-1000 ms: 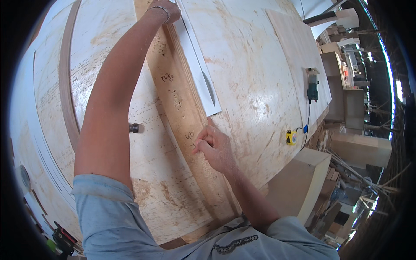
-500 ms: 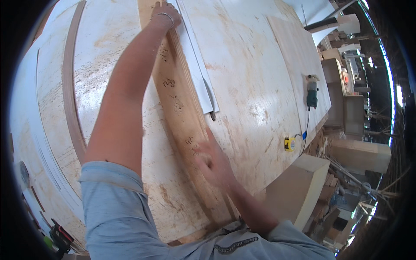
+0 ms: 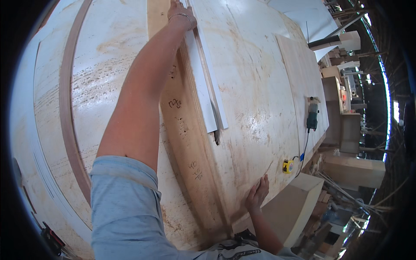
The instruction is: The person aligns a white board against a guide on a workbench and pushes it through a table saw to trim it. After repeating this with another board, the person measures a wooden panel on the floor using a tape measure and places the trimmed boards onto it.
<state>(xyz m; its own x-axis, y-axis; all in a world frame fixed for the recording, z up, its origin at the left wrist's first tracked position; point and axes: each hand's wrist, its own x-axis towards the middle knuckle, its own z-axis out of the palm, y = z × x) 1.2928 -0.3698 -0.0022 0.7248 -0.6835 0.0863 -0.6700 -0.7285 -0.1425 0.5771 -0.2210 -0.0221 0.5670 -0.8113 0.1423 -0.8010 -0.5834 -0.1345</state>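
Note:
My left hand (image 3: 182,16) reaches far forward, over the wooden fence board and a white strip. Its fingers point ahead and are partly cut off by the upper edge of the picture. A saw blade (image 3: 213,109) stands up through the white table. On either side of its line lie a left white strip (image 3: 203,104) and a narrower right white strip (image 3: 219,102), with a gap between them. Along their left runs the long wooden fence board (image 3: 189,149), marked with handwriting. Near the front right table edge my right hand (image 3: 258,195) is open, fingers stretched forward, holding nothing.
A yellow tape measure (image 3: 287,166) and a green corded power tool (image 3: 312,116) lie to the right, the tool on a thin panel (image 3: 299,73). A brown wooden strip (image 3: 67,95) lies left. A pale box-like piece (image 3: 291,208) stands beside the table.
My right hand has moved from the fence board rightward to the table's front edge. The gap between the white strips looks wider. The whole view has shifted, and my left hand stays far forward.

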